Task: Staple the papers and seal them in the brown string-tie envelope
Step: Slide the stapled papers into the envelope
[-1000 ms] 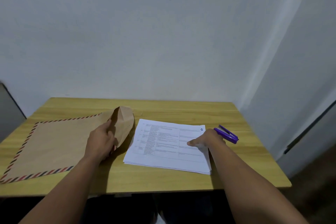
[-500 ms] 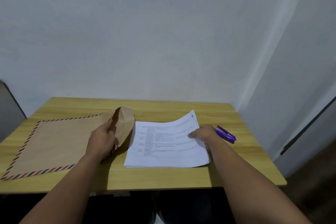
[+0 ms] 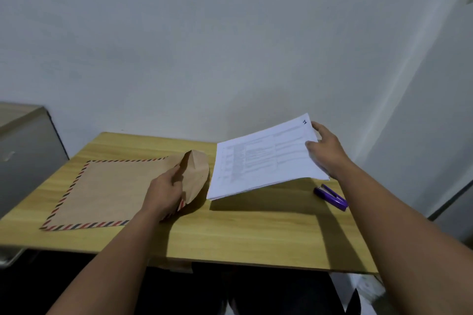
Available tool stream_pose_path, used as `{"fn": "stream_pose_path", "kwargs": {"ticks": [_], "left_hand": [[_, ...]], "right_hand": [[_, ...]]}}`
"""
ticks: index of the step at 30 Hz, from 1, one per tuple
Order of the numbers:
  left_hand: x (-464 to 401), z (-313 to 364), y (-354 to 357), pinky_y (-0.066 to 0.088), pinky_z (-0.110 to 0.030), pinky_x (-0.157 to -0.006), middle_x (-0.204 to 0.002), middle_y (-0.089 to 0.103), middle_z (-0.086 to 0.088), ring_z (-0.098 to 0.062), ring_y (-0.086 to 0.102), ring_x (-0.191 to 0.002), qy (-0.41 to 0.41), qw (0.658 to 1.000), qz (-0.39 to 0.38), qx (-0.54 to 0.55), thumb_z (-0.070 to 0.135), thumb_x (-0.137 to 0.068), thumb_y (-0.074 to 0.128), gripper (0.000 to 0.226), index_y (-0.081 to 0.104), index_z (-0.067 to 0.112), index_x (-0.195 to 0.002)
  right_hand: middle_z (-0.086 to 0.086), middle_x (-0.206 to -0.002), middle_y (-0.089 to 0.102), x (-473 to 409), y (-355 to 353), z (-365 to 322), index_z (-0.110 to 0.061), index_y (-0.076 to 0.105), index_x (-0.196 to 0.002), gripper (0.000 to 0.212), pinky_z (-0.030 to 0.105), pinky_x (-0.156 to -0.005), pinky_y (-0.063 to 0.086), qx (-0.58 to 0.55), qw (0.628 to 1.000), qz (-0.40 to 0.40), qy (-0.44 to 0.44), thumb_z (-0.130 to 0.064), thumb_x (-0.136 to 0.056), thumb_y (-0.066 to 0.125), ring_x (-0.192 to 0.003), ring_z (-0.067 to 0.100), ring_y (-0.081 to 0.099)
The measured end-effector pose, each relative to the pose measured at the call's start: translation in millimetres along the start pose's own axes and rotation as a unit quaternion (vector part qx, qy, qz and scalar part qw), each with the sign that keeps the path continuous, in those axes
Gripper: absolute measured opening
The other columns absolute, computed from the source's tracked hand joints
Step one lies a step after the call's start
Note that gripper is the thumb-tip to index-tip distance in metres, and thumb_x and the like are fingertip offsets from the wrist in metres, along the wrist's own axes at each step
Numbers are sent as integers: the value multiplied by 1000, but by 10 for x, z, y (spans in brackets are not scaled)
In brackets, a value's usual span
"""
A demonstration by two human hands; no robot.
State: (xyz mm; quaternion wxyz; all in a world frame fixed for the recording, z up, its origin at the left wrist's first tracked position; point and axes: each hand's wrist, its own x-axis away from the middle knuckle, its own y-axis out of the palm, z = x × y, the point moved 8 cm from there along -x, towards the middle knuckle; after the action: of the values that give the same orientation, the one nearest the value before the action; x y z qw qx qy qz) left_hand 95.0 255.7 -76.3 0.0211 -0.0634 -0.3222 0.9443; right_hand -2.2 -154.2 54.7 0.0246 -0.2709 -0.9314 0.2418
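Observation:
A brown envelope [image 3: 107,189] with a red and blue striped border lies flat on the left half of the wooden table [image 3: 250,235]. My left hand [image 3: 163,190] grips its open right end, holding the flap [image 3: 195,174] up. My right hand [image 3: 326,151] holds the right edge of a stack of printed white papers [image 3: 258,161], thumb on top and fingers underneath. The stack is tilted, its right side raised above the table and its left edge low near the envelope's mouth. A purple stapler [image 3: 331,197] lies on the table below my right forearm.
The table stands against a pale wall [image 3: 230,46]. A grey cabinet [image 3: 23,146] stands to the left of the table. The table's right edge drops off beside the stapler.
My right hand has lifted the papers' right side off the table, and the stack now slopes down toward the envelope. The stapler is uncovered. My left hand still holds the envelope's mouth.

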Motion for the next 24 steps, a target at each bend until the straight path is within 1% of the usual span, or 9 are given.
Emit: {"fn": "stream_pose_path", "kwargs": {"ticks": [3, 6, 9, 12, 13, 16, 19, 22, 24], "left_hand": [[-15, -23, -11, 48, -32, -82, -140, 63, -7, -27, 63, -110, -3, 1000, 10, 4, 13, -99, 48, 54, 46, 26, -152], [-29, -45, -3, 49, -33, -76, -136, 65, -6, -28, 66, -103, -4, 1000, 8, 1, 14, -97, 47, 57, 46, 28, -152], [-25, -71, -3, 49, -32, -78, -137, 65, -3, -25, 65, -104, -1, 1000, 3, -4, 17, -96, 48, 59, 44, 32, -153], [-9, -74, -17, 52, -34, -94, -142, 62, 0, -23, 62, -116, -4, 1000, -7, -7, 17, -94, 47, 61, 44, 33, -153], [-10, -75, -12, 52, -36, -96, -141, 63, 0, -25, 63, -116, -3, 1000, -12, -12, 16, -94, 47, 62, 43, 32, -153], [-5, -36, 26, 55, -40, -94, -135, 67, -5, -32, 67, -110, 10, 999, -27, -34, 16, -91, 45, 62, 45, 27, -152], [-14, 7, 44, 51, -38, -98, -140, 62, -5, -29, 62, -119, 28, 996, -23, -84, 18, -94, 45, 55, 48, 19, -150], [-29, 55, 67, 53, -37, -91, -134, 66, -6, -28, 63, -111, 44, 993, -26, -109, 21, -93, 43, 53, 51, 19, -145], [-36, 101, 90, 51, -37, -93, -140, 62, -7, -29, 60, -117, 58, 989, -25, -131, 19, -92, 45, 53, 50, 17, -145]], "right_hand": [[5, -118, 73, -20, 46, -139, -36, 47, -152, 62, 42, -81, 64, -17, 999, -26, -6, -1, -101, 50, -97, 27, 76], [7, -121, 73, -22, 211, -157, -33, 46, -154, 62, 38, -79, 62, -17, 999, -38, -6, -1, -101, 50, -96, 26, 76], [10, -125, 72, -4, 425, -86, -30, 46, -154, 62, 40, -81, 61, -18, 999, -48, 3, 0, -100, 49, -97, 29, 74], [8, -118, 74, 14, 624, 10, -28, 49, -151, 62, 35, -74, 59, -24, 998, -65, 15, 3, -98, 45, -89, 29, 73], [9, -118, 74, 9, 668, 29, -28, 49, -151, 62, 35, -73, 58, -24, 997, -67, 18, 3, -97, 44, -90, 30, 73], [8, -121, 73, -53, 773, 54, -28, 48, -152, 63, 35, -73, 57, -23, 997, -71, 23, 2, -97, 43, -96, 31, 74], [8, -128, 70, -137, 827, 43, -26, 47, -153, 66, 35, -77, 58, -9, 998, -62, 22, 2, -94, 41, -103, 32, 72], [8, -128, 70, -199, 849, 34, -25, 48, -153, 67, 34, -77, 56, -7, 998, -55, 27, 4, -92, 39, -106, 34, 71], [7, -126, 69, -216, 900, 51, -25, 49, -152, 67, 37, -78, 58, -5, 998, -59, 32, 3, -92, 39, -104, 33, 71]]}}
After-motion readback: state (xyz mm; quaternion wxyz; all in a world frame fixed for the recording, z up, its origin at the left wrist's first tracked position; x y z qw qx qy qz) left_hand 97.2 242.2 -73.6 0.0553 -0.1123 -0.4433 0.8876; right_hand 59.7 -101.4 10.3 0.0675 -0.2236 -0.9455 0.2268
